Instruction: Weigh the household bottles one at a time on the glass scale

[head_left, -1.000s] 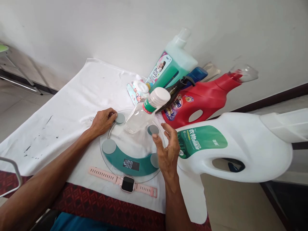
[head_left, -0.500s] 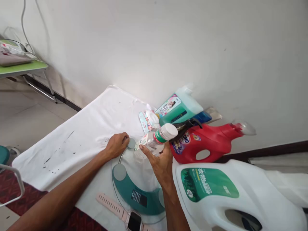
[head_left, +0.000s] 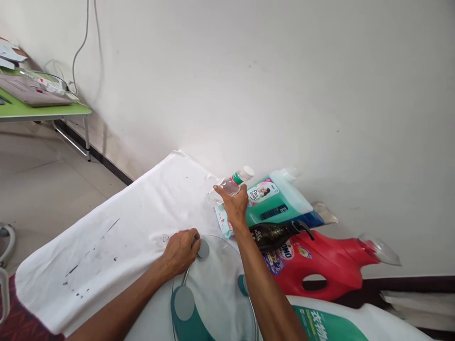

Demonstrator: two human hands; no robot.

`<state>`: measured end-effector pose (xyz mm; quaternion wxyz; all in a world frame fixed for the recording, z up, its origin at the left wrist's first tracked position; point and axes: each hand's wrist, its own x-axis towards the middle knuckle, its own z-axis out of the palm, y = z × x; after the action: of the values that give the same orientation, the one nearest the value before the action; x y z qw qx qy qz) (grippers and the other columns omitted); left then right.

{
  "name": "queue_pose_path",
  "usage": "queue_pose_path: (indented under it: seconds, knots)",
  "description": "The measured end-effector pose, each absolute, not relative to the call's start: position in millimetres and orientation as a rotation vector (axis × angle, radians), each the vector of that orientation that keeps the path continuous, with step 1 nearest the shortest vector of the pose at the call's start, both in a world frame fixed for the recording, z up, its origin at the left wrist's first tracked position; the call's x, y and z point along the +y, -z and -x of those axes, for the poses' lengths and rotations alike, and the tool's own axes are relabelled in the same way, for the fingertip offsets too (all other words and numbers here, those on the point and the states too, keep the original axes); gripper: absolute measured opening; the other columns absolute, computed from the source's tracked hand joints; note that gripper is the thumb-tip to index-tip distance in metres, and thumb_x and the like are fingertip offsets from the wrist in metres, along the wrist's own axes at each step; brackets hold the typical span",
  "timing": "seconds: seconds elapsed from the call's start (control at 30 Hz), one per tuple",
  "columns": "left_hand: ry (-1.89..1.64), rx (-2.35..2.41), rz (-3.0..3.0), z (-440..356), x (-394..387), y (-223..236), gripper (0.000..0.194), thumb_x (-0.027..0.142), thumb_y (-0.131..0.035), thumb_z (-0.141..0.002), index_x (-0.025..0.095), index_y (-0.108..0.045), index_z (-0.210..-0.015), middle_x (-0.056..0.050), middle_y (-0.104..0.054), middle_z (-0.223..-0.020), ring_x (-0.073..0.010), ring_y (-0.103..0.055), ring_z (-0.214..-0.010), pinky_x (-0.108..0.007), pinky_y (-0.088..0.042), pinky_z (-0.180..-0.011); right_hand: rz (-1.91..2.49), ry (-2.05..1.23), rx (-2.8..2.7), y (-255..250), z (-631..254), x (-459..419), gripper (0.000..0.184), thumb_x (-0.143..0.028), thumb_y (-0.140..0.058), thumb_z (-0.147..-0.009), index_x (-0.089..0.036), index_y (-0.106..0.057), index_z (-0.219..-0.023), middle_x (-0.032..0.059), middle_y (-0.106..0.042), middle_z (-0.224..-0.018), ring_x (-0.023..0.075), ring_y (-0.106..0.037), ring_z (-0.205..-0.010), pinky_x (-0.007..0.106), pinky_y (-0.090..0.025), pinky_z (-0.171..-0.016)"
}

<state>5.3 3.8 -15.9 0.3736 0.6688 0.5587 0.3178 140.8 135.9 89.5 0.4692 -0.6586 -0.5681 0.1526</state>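
My right hand (head_left: pixel 235 204) is closed around a clear plastic bottle (head_left: pixel 229 187) with a white cap and a green-and-red neck label. The bottle tilts, cap to the upper right, at the far edge of the cloth near the wall. Below it, partly hidden by my hand and forearm, lies a light-blue printed pack (head_left: pixel 222 220). My left hand (head_left: pixel 182 252) rests at the far left edge of a round glass bathroom scale (head_left: pixel 220 279), fingers curled at the rim beside a grey foot pad. The lower part of the scale is cut off by the frame.
Right of my arm stand a green detergent jug (head_left: pixel 280 201), a dark pump bottle (head_left: pixel 273 234), a red OMO jug (head_left: pixel 327 265) and a big white jug (head_left: pixel 377 315). A white cloth (head_left: pixel 142 227) covers the table against the wall. A green table (head_left: pixel 46 110) stands far left.
My right hand has carried the bottle from above the scale to the far table edge by the wall. My left hand stays at the scale's rim. The view has tilted up; the watch left view.
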Motion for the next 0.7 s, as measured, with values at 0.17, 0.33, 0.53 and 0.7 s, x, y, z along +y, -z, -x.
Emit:
queue_pose_path:
  seconds: [0.17,0.33,0.53,0.7]
  knots:
    - [-0.76,1.438,-1.683,-6.2,4.4,9.8,0.023,0.028,-0.047,-0.099,0.023,-0.069,-0.103,-0.006,-0.077,-0.097,-0.0233,-0.069,-0.088,-0.033,-0.04,-0.074,1.602,-0.398,-1.371,-86.0,-108.7,208.0,0.072,-0.052,-0.088,-0.056,-0.019,-0.056,-0.112,0.0103,-0.073,-0.104,0.0288,-0.066,-0.099,0.042,-0.051,-0.092]
    - [-0.757,1.435,-1.659,-6.8,3.3,8.6,0.023,0.028,-0.047,-0.099,0.023,-0.068,-0.105,-0.005,-0.076,-0.097,-0.022,-0.068,-0.085,-0.033,-0.041,-0.073,1.526,-0.456,-1.413,-89.4,-67.4,245.3,0.077,-0.051,-0.088,-0.059,-0.017,-0.055,-0.12,0.0111,-0.074,-0.108,0.0285,-0.067,-0.107,0.038,-0.051,-0.096]
    - [-0.751,1.439,-1.669,-6.0,3.8,7.3,0.023,0.027,-0.046,-0.1,0.022,-0.067,-0.103,-0.006,-0.075,-0.095,-0.0221,-0.068,-0.084,-0.033,-0.041,-0.072,1.528,-0.476,-1.434,-68.7,-30.0,273.5,0.076,-0.044,-0.087,-0.066,-0.015,-0.051,-0.125,0.0167,-0.071,-0.12,0.0279,-0.068,-0.11,0.038,-0.05,-0.1]
    - [-0.748,1.428,-1.686,-7.3,6.5,7.3,0.02,0.026,-0.047,-0.099,0.023,-0.067,-0.102,-0.007,-0.076,-0.099,-0.0233,-0.07,-0.089,-0.033,-0.041,-0.075,1.53,-0.429,-1.465,-42.5,-28.3,279.4,0.071,-0.043,-0.083,-0.073,-0.011,-0.048,-0.127,0.0195,-0.07,-0.117,0.0334,-0.068,-0.112,0.045,-0.051,-0.098]
